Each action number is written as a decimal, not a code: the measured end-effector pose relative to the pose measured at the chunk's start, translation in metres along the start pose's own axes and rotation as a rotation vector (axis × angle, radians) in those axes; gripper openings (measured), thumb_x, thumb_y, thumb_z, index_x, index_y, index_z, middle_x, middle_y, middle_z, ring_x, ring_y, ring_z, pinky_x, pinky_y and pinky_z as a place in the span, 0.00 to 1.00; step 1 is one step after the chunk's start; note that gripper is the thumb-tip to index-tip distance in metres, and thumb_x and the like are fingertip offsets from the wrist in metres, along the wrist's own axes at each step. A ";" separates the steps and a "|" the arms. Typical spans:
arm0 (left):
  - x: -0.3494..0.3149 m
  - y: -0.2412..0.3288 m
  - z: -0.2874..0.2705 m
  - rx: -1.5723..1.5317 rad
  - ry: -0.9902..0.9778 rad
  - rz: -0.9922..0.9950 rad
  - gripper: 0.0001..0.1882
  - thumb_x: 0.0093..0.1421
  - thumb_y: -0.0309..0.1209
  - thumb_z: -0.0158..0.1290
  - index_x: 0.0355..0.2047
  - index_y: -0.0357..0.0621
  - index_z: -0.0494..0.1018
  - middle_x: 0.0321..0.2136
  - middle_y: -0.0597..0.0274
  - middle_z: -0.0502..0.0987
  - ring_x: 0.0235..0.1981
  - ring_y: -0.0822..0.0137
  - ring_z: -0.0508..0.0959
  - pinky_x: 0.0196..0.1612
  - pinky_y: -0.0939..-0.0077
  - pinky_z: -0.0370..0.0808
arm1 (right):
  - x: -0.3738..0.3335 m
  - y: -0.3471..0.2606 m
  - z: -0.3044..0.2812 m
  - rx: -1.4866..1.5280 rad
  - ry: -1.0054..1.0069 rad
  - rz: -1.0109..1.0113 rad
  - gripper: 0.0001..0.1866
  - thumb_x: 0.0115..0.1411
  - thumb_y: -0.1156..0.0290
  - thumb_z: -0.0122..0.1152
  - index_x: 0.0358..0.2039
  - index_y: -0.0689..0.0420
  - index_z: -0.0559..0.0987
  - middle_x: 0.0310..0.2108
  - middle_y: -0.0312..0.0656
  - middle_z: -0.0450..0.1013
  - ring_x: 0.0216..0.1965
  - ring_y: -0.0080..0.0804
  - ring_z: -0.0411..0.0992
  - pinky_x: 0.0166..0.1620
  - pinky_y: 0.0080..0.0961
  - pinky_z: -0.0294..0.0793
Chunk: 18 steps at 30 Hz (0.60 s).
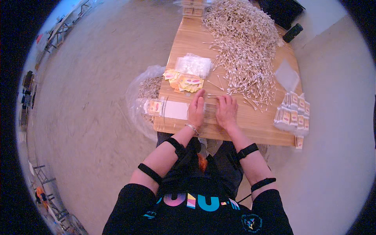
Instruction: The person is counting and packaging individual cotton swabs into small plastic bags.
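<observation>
A row of cotton swabs lies side by side on the table, bridging the gap between my two hands. My left hand stands on edge at the row's left end, its fingers close together. At the other end, my right hand bends its fingers round the swab tips. A white rectangular card or sheet lies flat just left of my left hand. Beyond my hands, a few loose swabs lie near the large swab heap. The undersides of both palms are hidden.
Yellow-orange cards and clear bags are piled at the left of the wooden table. A filled packet sits by its left edge. Several packets stand at right. A plastic sack of swabs is beside the table.
</observation>
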<state>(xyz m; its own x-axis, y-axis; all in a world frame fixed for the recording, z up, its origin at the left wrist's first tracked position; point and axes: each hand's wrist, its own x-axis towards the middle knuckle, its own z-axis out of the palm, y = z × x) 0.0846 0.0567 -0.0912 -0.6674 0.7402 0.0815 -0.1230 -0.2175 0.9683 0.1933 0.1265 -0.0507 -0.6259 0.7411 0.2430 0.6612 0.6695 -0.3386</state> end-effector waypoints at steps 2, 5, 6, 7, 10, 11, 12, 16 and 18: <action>0.000 0.001 0.000 -0.011 0.002 -0.018 0.24 0.65 0.39 0.36 0.54 0.34 0.61 0.52 0.51 0.67 0.55 0.62 0.65 0.58 0.73 0.58 | 0.000 -0.003 -0.003 -0.039 0.017 -0.006 0.13 0.52 0.70 0.54 0.40 0.51 0.73 0.43 0.41 0.65 0.47 0.42 0.61 0.50 0.40 0.60; 0.000 0.003 0.001 -0.007 0.000 -0.031 0.24 0.65 0.40 0.36 0.54 0.34 0.61 0.52 0.51 0.67 0.55 0.62 0.65 0.58 0.73 0.59 | -0.004 -0.002 -0.001 -0.037 0.021 -0.053 0.13 0.52 0.72 0.53 0.40 0.52 0.73 0.42 0.42 0.65 0.46 0.42 0.61 0.50 0.40 0.60; 0.000 0.003 0.001 -0.003 -0.001 -0.032 0.24 0.66 0.40 0.36 0.54 0.33 0.61 0.52 0.51 0.67 0.55 0.62 0.65 0.58 0.72 0.59 | -0.006 0.000 0.001 -0.026 0.020 -0.076 0.12 0.52 0.72 0.53 0.40 0.53 0.73 0.42 0.42 0.65 0.46 0.43 0.61 0.49 0.40 0.60; 0.000 0.003 0.000 -0.008 -0.005 -0.029 0.24 0.66 0.40 0.36 0.54 0.33 0.60 0.52 0.51 0.67 0.55 0.62 0.65 0.58 0.72 0.59 | -0.008 0.002 0.003 0.030 -0.013 -0.079 0.13 0.53 0.73 0.52 0.40 0.54 0.72 0.42 0.43 0.64 0.46 0.43 0.62 0.50 0.39 0.60; 0.000 0.005 0.001 -0.057 -0.005 -0.037 0.24 0.66 0.39 0.36 0.54 0.33 0.60 0.52 0.51 0.66 0.55 0.62 0.65 0.58 0.72 0.59 | -0.019 0.008 0.011 0.248 -0.017 -0.050 0.14 0.53 0.75 0.50 0.42 0.57 0.70 0.44 0.46 0.64 0.47 0.46 0.62 0.52 0.38 0.59; -0.001 0.004 0.003 -0.096 0.000 -0.052 0.23 0.66 0.38 0.36 0.54 0.33 0.60 0.52 0.51 0.66 0.55 0.62 0.65 0.58 0.72 0.59 | -0.023 0.008 0.013 0.354 0.048 -0.012 0.15 0.53 0.76 0.49 0.43 0.58 0.69 0.45 0.47 0.63 0.48 0.47 0.61 0.53 0.39 0.58; -0.001 0.004 0.004 -0.136 0.004 -0.066 0.23 0.66 0.38 0.36 0.54 0.33 0.60 0.52 0.51 0.66 0.55 0.62 0.64 0.58 0.72 0.59 | -0.026 0.008 0.015 0.459 0.113 0.026 0.16 0.53 0.76 0.48 0.44 0.59 0.68 0.46 0.49 0.63 0.49 0.48 0.61 0.55 0.39 0.58; -0.001 -0.001 0.002 -0.144 -0.004 -0.059 0.23 0.66 0.38 0.36 0.54 0.33 0.60 0.52 0.50 0.66 0.55 0.62 0.65 0.59 0.73 0.58 | -0.026 -0.001 0.022 0.794 0.183 0.215 0.20 0.54 0.77 0.44 0.50 0.64 0.63 0.52 0.52 0.61 0.56 0.47 0.57 0.60 0.36 0.51; 0.000 0.000 0.005 -0.121 -0.023 -0.075 0.23 0.66 0.38 0.36 0.54 0.33 0.60 0.52 0.51 0.67 0.55 0.62 0.65 0.59 0.73 0.59 | -0.019 -0.004 0.030 0.828 0.204 0.184 0.22 0.55 0.76 0.43 0.52 0.65 0.62 0.55 0.52 0.58 0.59 0.46 0.54 0.62 0.35 0.47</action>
<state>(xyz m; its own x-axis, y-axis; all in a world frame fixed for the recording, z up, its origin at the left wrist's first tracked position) 0.0883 0.0595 -0.0901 -0.6359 0.7716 0.0168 -0.2609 -0.2353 0.9363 0.1901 0.1078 -0.0815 -0.4003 0.8815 0.2505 0.1821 0.3444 -0.9210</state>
